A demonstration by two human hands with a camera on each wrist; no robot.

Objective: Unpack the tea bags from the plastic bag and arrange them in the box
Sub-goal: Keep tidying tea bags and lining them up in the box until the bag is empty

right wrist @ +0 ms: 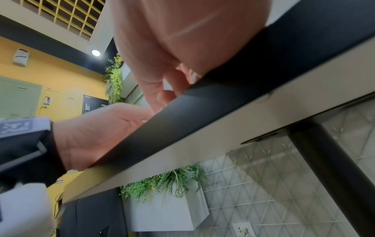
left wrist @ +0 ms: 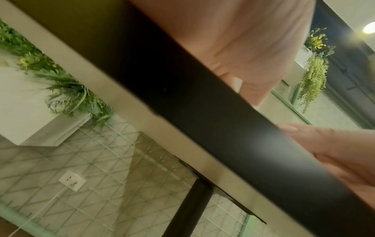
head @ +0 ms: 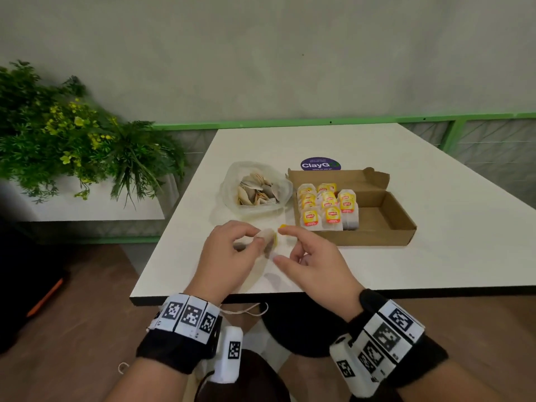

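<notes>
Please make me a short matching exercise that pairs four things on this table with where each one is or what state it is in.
Things:
1. plastic bag
2. cardboard box
3. loose tea bag
4. round purple sticker

Places or states:
A. held between the left hand and the right hand, near the table's front edge
B. flat on the table, behind the box
C. open, with rows of yellow-tagged tea bags in its left part
D. left of the box, holding a jumbled heap of tea bags

Pairs: 1-D, 2-C, 3-A, 4-B
</notes>
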